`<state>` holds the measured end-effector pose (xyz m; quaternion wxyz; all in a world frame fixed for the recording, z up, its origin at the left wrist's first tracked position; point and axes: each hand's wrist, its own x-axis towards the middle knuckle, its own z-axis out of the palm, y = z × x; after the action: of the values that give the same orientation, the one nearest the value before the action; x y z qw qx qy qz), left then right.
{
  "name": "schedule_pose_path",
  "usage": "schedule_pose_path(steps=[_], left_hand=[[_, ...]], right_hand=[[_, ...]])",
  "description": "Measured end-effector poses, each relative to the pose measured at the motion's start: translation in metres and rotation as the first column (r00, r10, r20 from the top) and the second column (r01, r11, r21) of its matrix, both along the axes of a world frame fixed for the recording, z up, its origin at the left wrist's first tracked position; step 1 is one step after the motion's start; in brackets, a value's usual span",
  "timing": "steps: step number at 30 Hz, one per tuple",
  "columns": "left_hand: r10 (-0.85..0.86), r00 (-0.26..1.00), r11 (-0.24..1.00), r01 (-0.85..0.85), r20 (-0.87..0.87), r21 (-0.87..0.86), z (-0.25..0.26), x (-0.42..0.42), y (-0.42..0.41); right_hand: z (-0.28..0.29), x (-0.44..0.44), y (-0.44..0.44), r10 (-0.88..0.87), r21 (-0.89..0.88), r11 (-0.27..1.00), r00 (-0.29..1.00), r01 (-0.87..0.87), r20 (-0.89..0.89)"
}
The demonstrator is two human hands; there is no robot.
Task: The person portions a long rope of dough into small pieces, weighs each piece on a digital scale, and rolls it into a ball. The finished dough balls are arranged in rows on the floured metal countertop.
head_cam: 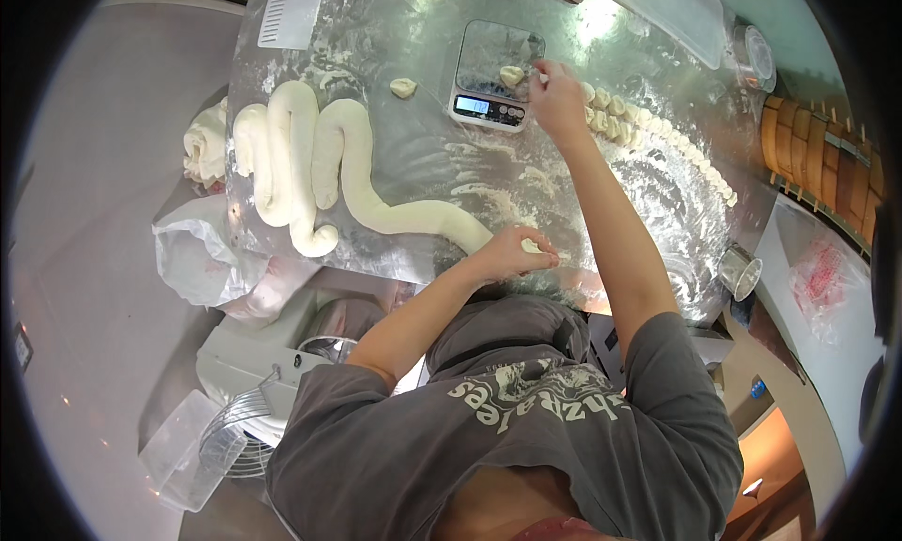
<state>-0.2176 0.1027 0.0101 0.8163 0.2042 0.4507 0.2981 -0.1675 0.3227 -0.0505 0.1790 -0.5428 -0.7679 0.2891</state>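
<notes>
A long rope of white dough (416, 220) winds across the floured metal table. My left hand (513, 253) is curled around its near end, where pale dough shows between thumb and fingers. At the right edge of the digital kitchen scale (486, 109), my right hand (562, 100) has its fingers drawn together on a small pale bit, apparently dough. One dough piece (511, 76) rests on the scale's plate, and its display is lit. Another loose dough piece (403, 88) lies left of the scale. Rows of small dough pieces (655, 125) curve away to the right, partly hidden by my right hand.
A white comb-edged scraper (290, 16) lies at the far left. More dough (206, 146) hangs by the table's left edge, above a plastic bag (204, 252). A metal cup (740, 272), a clear tray (669, 16) and a lidded container (757, 58) stand along the right.
</notes>
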Motion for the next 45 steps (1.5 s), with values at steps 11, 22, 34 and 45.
schedule_pose_path(steps=[11,22,34,45], left_hand=[[0.033,0.998,0.999,-0.031,-0.048,0.033,0.001,0.008,-0.003],[0.016,0.999,0.976,-0.023,-0.037,-0.215,-0.005,0.028,0.002],[0.039,0.962,0.990,-0.073,-0.270,-0.118,0.001,0.061,-0.001],[0.130,0.958,0.982,-0.160,-0.254,-0.100,0.021,0.077,-0.011]], right_hand=[[-0.022,-0.017,0.009,-0.059,-0.074,0.996,0.992,0.050,-0.112],[-0.038,0.231,0.001,-0.711,-0.162,0.702,0.693,0.693,-0.120],[-0.054,0.255,0.005,-0.492,-0.021,0.869,0.868,0.494,0.064],[-0.041,0.273,-0.010,-0.423,0.009,0.905,0.898,0.425,0.119]])
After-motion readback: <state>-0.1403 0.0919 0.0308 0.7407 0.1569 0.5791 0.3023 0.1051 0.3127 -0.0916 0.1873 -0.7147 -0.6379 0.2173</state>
